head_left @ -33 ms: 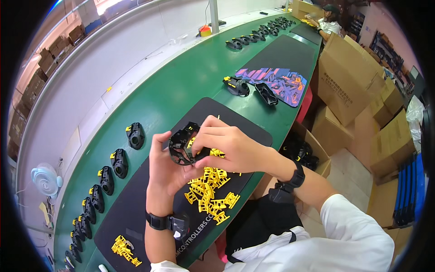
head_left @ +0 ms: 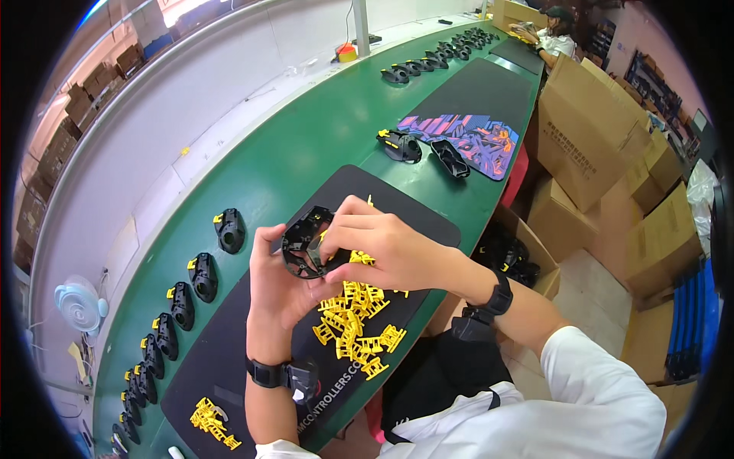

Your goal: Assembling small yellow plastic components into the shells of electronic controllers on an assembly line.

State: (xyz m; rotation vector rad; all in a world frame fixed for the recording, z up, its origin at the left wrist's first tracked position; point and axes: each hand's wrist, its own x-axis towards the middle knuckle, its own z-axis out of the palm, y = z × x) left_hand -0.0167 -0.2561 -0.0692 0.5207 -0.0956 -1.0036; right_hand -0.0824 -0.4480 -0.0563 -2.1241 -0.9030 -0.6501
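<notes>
My left hand (head_left: 277,283) is closed round a black plastic shell (head_left: 300,249), its hollow side turned up, above the dark mat (head_left: 222,356). My right hand (head_left: 375,241) pinches a small yellow plastic clip (head_left: 324,236) at the inner edge of the shell; the fingers cover most of the clip. Beneath both hands lies a loose pile of yellow clips (head_left: 352,329), partly hidden by the right hand. A smaller heap of yellow clips (head_left: 214,423) rests on the mat's near left corner.
Black shells with yellow clips (head_left: 202,277) stand in a row along the left of the green table (head_left: 306,145). Farther off lie two shells (head_left: 401,145) beside a patterned mat (head_left: 474,145). Cardboard boxes (head_left: 581,138) crowd the right; a person (head_left: 556,38) works at the far end.
The black shell has shifted and tilted very slightly to the left in my hands. Both hands keep nearly the same place and hold.
</notes>
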